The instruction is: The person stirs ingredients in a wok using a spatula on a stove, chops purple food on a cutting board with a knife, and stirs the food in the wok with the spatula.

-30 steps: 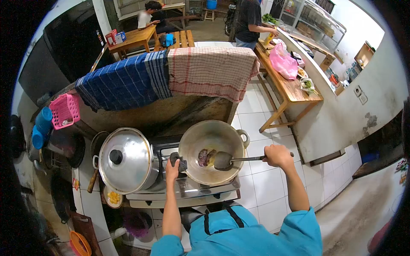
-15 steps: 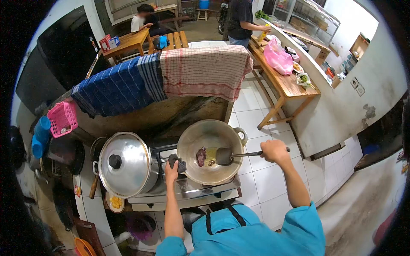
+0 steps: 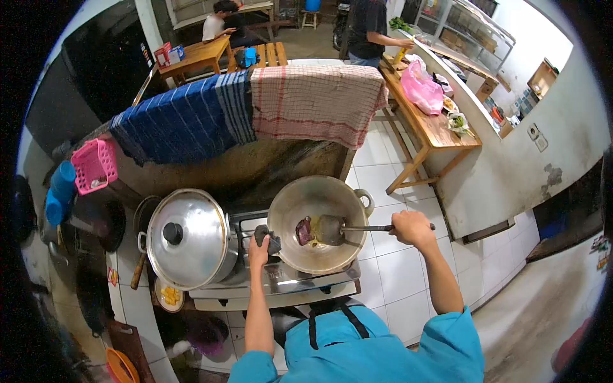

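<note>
My right hand is closed round the dark handle of a spatula. Its blade rests inside a deep metal wok on the gas stove. Against the blade's left side lies a dark reddish-brown lump, with a little yellowish oil around it. At the wok's left side my left hand grips a dark cloth; the wok's handle there is hidden under it. Left of that hand stands a large lidded pot on the stove.
A plate of yellow pieces sits below the pot. Behind the stove, blue and checked towels hang over a low wall. A wooden table with a pink bag stands right. A person in black is beyond it; another sits farther back.
The spatula blade and the dark lump have shifted slightly within the wok, and the blade now sits closer to the lump. My left hand keeps its hold at the wok's side.
</note>
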A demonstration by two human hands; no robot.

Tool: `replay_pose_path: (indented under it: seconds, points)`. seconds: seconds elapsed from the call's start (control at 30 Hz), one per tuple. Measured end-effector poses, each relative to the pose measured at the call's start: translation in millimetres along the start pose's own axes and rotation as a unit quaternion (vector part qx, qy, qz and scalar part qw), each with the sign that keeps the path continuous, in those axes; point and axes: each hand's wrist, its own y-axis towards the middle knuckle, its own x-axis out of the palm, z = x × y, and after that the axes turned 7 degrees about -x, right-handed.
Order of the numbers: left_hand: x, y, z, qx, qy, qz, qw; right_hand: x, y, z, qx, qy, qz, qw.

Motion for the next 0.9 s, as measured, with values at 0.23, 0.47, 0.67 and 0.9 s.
replay_pose_path:
  seconds: [0.23, 0.47, 0.67, 0.9]
  points:
    - [-6.3, -5.3, 12.9, -0.002, -0.007, -0.005, 1.0, -5.6, -3.0, 7.6, 0.01, -0.025, 0.008, 1.0]
    - [-5.1, -2.1, 11.5, -0.005, 0.01, -0.015, 1.0, -13.2, -2.4, 4.0, 0.005, 0.014, 0.011, 1.0]
    - [-5.9, -5.8, 12.0, 0.015, 0.022, -0.003, 1.0, -5.9, 11.5, -4.9, -0.003, -0.011, 0.014, 1.0]
    - [-5.9, -5.4, 10.6, -0.048, 0.048, -0.006, 0.998, -22.0, 11.1, -3.5, 0.007, -0.008, -0.04, 0.999]
